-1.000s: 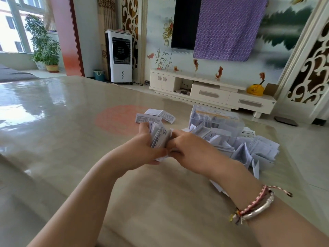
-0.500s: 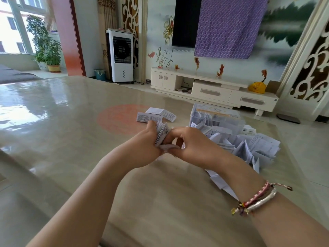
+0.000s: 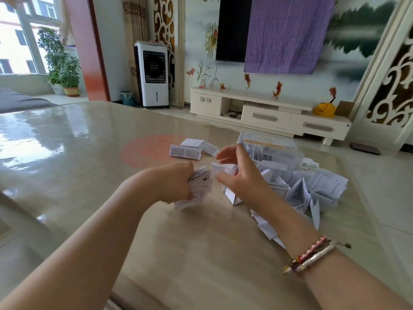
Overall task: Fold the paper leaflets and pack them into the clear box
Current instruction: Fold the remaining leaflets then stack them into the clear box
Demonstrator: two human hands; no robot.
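We cannot read the print on any leaflet, and the far wall of the clear box (image 3: 271,151) is blurred behind its contents, so how full it is we cannot tell. Our right forearm covers part of the loose pile of leaflets (image 3: 312,191), and the fingertips of our left hand (image 3: 172,183) are hidden behind the paper it grips.

That left hand is curled round a stack of folded leaflets (image 3: 200,187), which stands on edge with its long axis running up and away from us, its lower corner near the surface (image 3: 78,153) and its printed edges facing our right hand (image 3: 240,173). The right hand sits just beside the stack, apart from it. Its thumb and fingers curl round a single white leaflet (image 3: 223,170), whose long side lies roughly level, left to right; the upper fingers arch over it, and whether they all touch the paper we cannot make out.

Beyond the right hand stands the clear box, with leaflets upright inside it. To the right of that hand and under its forearm sprawls the loose pile, sheets tented and pointing every way. Beyond the left hand two folded leaflets (image 3: 185,152) lie flat, long sides running left to right, one overlapping the other.
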